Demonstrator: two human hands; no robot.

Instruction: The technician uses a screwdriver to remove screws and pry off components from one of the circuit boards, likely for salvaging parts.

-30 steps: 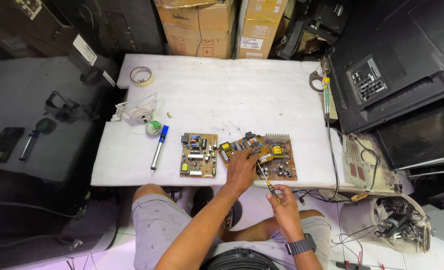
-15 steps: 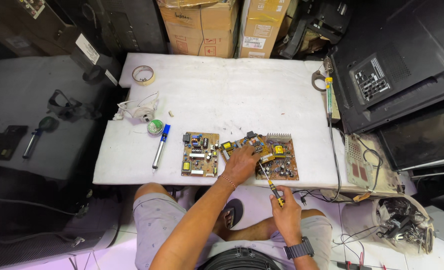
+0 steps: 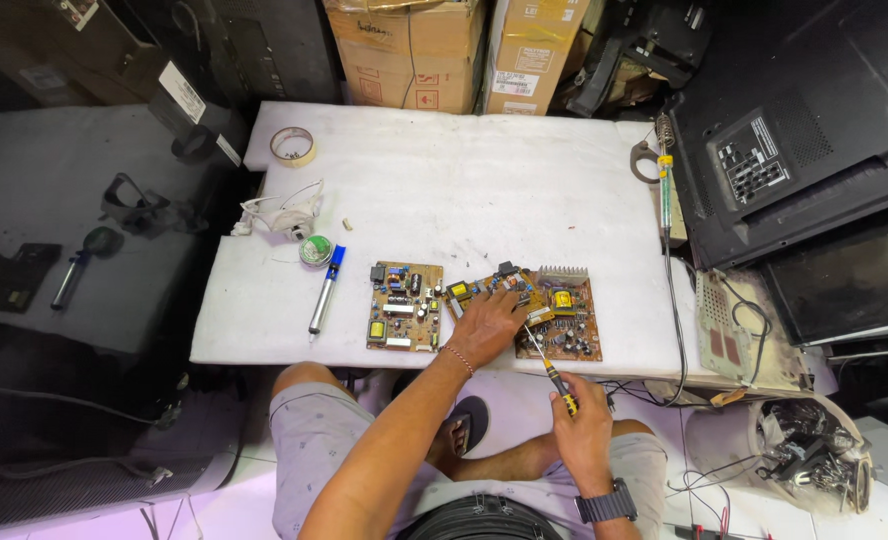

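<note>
Right hand (image 3: 581, 430), lower centre of frame, grip closed round a screwdriver (image 3: 550, 368); its long axis runs up and left, tip on the right board (image 3: 554, 312), which lies just above the hand. Left hand (image 3: 486, 325) lies flat, fingers spread, pressing that board's left end; it is the nearer hand. Second board (image 3: 404, 306) sits just left on the white surface (image 3: 484, 210); boxes (image 3: 464, 50) at upper centre, contents unseen.

i have one view only, from the camera on the person's head, high above and tilted steeply down. it faces forward across the white worktop (image 3: 444, 190) toward the cardboard boxes (image 3: 414, 50) at the back, with the person's knees at the bottom edge.
</note>
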